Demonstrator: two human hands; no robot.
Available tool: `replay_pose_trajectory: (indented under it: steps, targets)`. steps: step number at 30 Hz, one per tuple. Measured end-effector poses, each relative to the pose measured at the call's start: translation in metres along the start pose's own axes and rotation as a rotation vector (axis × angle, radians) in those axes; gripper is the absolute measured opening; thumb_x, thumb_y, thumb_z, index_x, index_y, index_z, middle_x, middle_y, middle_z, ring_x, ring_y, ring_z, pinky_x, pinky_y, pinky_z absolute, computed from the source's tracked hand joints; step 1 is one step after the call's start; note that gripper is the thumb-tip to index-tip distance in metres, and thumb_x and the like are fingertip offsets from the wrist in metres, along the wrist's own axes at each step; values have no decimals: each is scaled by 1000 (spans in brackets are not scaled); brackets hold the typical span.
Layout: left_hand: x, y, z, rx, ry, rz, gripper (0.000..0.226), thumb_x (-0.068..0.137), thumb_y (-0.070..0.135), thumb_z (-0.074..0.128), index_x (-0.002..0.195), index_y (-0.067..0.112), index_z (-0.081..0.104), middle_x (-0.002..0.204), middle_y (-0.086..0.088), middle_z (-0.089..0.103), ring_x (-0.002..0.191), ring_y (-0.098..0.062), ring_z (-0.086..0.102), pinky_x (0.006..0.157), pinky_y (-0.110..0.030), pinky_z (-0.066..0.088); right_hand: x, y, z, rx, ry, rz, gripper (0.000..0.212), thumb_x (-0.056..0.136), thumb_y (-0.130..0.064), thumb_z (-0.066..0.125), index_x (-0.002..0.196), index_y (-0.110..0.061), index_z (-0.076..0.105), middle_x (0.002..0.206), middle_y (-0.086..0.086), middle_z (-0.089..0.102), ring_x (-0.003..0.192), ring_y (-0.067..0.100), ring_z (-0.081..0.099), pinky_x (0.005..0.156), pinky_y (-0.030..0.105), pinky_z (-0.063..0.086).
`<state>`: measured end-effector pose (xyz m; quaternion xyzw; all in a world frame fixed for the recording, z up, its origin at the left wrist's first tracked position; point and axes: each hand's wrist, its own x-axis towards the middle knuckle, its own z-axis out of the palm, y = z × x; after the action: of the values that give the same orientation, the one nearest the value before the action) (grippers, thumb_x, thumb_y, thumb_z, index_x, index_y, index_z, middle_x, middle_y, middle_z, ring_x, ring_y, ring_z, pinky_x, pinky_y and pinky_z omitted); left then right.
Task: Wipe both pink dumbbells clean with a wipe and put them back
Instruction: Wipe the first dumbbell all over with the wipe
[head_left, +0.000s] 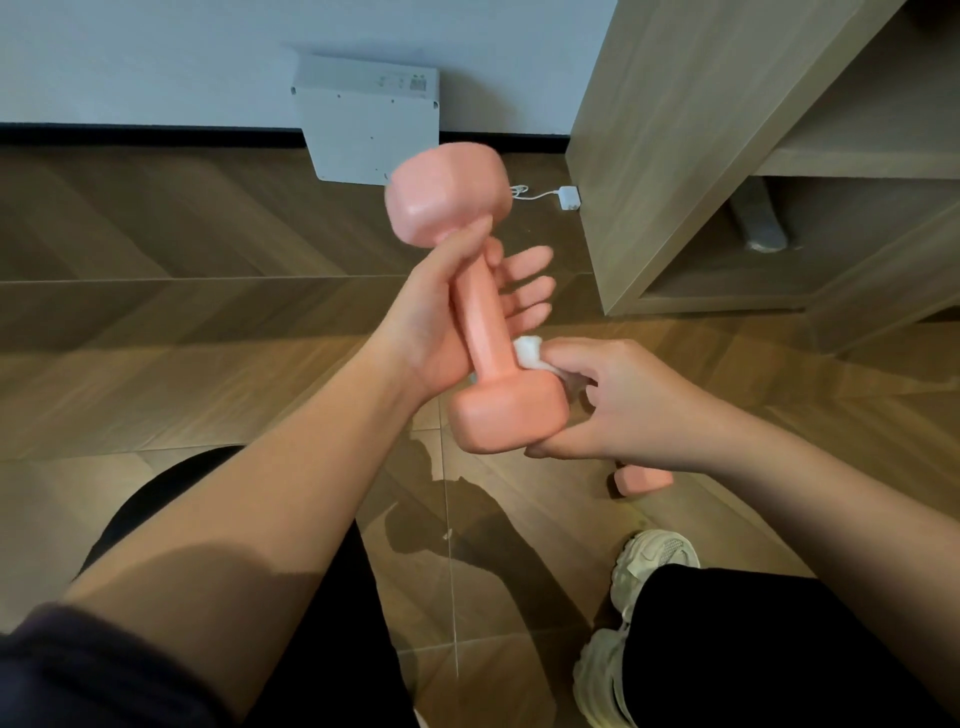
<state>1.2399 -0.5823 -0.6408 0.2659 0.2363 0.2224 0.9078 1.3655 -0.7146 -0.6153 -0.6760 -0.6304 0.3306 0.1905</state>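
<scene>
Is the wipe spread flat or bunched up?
Bunched: the wipe is a small white wad pinched in the right hand against the dumbbell handle.

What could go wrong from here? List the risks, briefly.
1. The left hand holds the raised dumbbell with thumb and palm only, fingers straight; it may slip and drop toward the shoe.
2. The right hand pinches a small wadded wipe; it may leave parts unwiped.
3. The second dumbbell lies on the floor near that shoe; it could be kicked.
</scene>
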Motion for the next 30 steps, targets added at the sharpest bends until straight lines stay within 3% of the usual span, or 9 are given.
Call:
replay_pose_trajectory:
  steps: [2, 5, 7, 10, 15, 19, 23, 27, 30]
  targets:
    - [1, -2, 1, -53, 46, -8, 33, 91, 28, 54, 60, 18, 49, 53, 4, 53, 45, -11, 50, 48, -22, 45, 1, 1, -1, 18, -36, 34, 36, 65, -32, 89, 80, -19, 59, 74, -13, 55, 71, 3, 50, 59, 16, 37]
    - [4, -1, 2, -13, 147, 7, 38, 93, 25, 52, 57, 21, 41, 43, 8, 32, 37, -8, 30, 40, -20, 33, 4, 1, 1, -70, 3, 12, 40, 66, -38, 88, 88, -29, 56, 84, -18, 56, 84, -3, 54, 64, 11, 42]
    - [5, -1, 3, 30, 196, 22, 38, 93, 26, 54, 58, 22, 40, 43, 8, 31, 38, -8, 28, 41, -21, 32, 5, 0, 6, -176, 58, -19, 40, 70, -41, 85, 90, -29, 52, 90, -17, 53, 84, 4, 53, 64, 16, 42]
    - [5, -2, 2, 63, 253, 48, 36, 92, 26, 56, 61, 21, 39, 45, 7, 31, 39, -9, 28, 42, -22, 33, 4, -2, 13, -351, 99, -88, 37, 77, -43, 79, 91, -29, 47, 97, -11, 57, 90, 9, 52, 79, 26, 38]
    - [4, -14, 1, 162, 304, 96, 28, 89, 22, 63, 67, 19, 47, 47, 5, 38, 41, -11, 33, 44, -22, 34, 5, -1, 18, -595, -64, -89, 42, 78, -48, 70, 107, -25, 52, 116, -7, 58, 119, 16, 49, 109, 35, 28]
    - [1, -20, 1, 253, 315, 75, 21, 88, 20, 65, 72, 18, 51, 48, 5, 43, 41, -10, 38, 44, -23, 36, 3, -4, 27, -660, -37, -123, 43, 76, -48, 75, 105, -21, 59, 109, -2, 65, 109, 19, 58, 108, 38, 33]
    - [0, -13, -2, 191, 410, 88, 19, 88, 21, 67, 77, 17, 52, 50, 4, 44, 43, -10, 39, 46, -23, 37, 0, -6, 29, -585, 132, -144, 42, 71, -35, 86, 99, -15, 62, 99, 1, 66, 93, 22, 63, 90, 37, 46]
    - [0, -12, 1, 168, 484, 109, 16, 89, 22, 69, 83, 15, 55, 53, 3, 48, 45, -10, 45, 49, -24, 43, 4, -5, 31, -639, 118, -120, 43, 78, -41, 77, 110, -19, 58, 111, -2, 63, 106, 19, 58, 95, 35, 42]
    - [0, -16, 5, 161, 444, 119, 11, 91, 15, 66, 87, 12, 56, 60, 0, 51, 51, -11, 49, 56, -25, 46, 6, -1, 32, -635, 113, -56, 50, 77, -46, 76, 115, -19, 57, 114, -2, 62, 106, 18, 57, 96, 34, 41]
